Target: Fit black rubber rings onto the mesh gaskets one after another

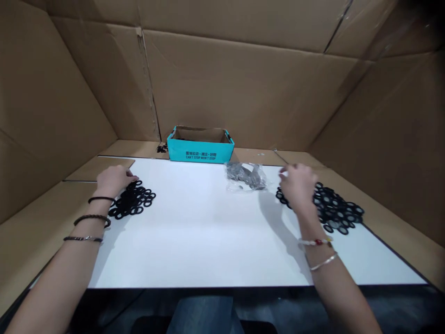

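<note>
My left hand point(114, 180) is at the left pile of black rings point(130, 202), with its fingers closed at the pile's far edge. A single black ring point(138, 183) touches or lies right beside the fingertips. My right hand point(298, 184) hovers at the near-left side of another pile of black rings point(337, 208), which look to have pale or clear centres. Its thumb and fingers are drawn together in a pinch, slightly blurred, and what they hold cannot be made out. Part of the right pile is hidden behind this hand.
A turquoise open box point(201, 152) stands at the back of the white table point(208, 236). In front of it, to the right, lies a clear plastic bag point(246, 177) with dark contents. Small black pieces point(162, 148) lie left of the box. Cardboard walls point(229, 88) enclose the back and sides.
</note>
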The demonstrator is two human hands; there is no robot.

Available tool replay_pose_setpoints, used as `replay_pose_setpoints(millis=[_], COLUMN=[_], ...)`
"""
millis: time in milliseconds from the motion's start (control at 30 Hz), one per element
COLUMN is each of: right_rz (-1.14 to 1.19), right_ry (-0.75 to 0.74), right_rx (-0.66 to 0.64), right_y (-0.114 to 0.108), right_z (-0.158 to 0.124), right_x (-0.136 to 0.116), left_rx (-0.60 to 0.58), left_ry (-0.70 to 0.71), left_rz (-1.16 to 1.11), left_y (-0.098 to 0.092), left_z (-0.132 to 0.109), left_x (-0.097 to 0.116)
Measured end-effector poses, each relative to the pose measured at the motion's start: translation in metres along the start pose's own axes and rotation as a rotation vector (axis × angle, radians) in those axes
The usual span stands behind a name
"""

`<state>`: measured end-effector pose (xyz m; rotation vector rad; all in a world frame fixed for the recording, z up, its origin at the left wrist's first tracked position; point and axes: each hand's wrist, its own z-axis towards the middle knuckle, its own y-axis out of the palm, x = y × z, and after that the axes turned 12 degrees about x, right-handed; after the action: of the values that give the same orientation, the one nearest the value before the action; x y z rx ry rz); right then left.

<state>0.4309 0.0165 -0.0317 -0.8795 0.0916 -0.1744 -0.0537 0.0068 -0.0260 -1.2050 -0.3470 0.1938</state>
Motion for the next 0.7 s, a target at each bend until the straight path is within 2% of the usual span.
replay_pose_setpoints(millis=[100, 167, 200, 300, 400, 500, 700], right_rz=[0.13, 0.147, 0.143, 0.133, 0.149, 0.174, 0.224], right_ry=[-0.367, -0.494, -0.525, -0.558, -0.556, -0.541, -0.547], right_rx=[-0.082, -0.118, -0.126, -0.136, -0.153, -0.16, -0.181], right_y=[0.007, 0.016, 0.02, 0.029, 0.033, 0.036, 0.041], right_z=[-0.012, -0.02, -0.023, -0.027, -0.025, -0.022, -0.019], right_x=[-0.045, -0.063, -0.067, -0.068, -0.064, -0.061, -0.06], left_rx=[0.101, 0.094, 0.045, -0.239, -0.478, -0.631, -0.766], left_ry=[-0.001, 0.007, 0.007, -0.063, -0.196, -0.274, -0.207], left_rz=[-0.152, -0.356, -0.502, -1.042, -1.361, -1.475, -1.448], left_y=[-0.005, -0.006, -0.006, -0.005, -0.005, -0.004, 0.0], left_z=[0.0, -0.001, -0.003, -0.014, -0.033, -0.052, -0.077], left_x=[0.007, 0.019, 0.026, 0.053, 0.078, 0.096, 0.115])
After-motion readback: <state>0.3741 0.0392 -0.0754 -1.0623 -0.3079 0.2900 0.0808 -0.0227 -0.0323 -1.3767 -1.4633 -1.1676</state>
